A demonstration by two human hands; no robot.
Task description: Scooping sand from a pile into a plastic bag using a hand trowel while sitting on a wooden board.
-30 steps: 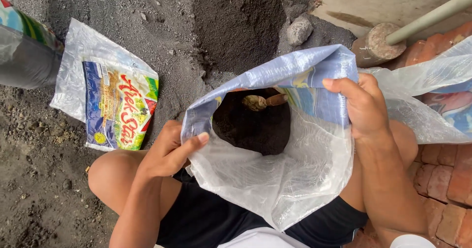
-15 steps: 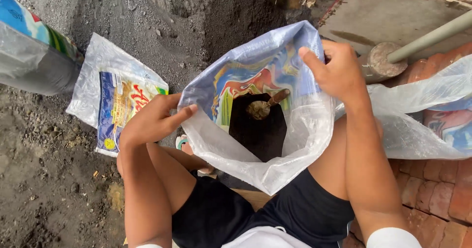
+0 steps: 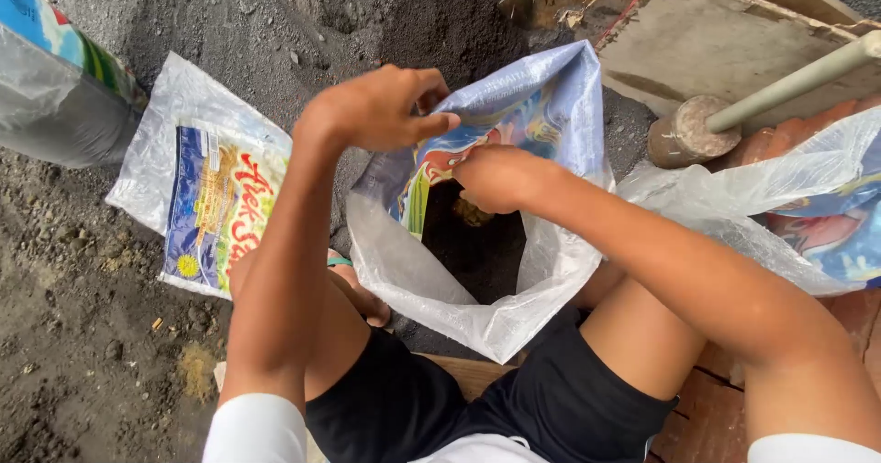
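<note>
Left hand [image 3: 381, 110] fingers pinch the plastic sack [image 3: 514, 206] at its far rim; right hand [image 3: 500, 177] curls inside the mouth, above the dark soil [image 3: 477, 247]

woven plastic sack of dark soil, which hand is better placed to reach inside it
Right, probably. The right hand is at the mouth of the woven plastic sack, above the dark soil; the left hand pinches its rim.

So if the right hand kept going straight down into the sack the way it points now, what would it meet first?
Most likely the small brownish lump just under the right hand, resting on the dark soil inside the open woven sack. Depth is hard to judge; they may already be touching.
</note>
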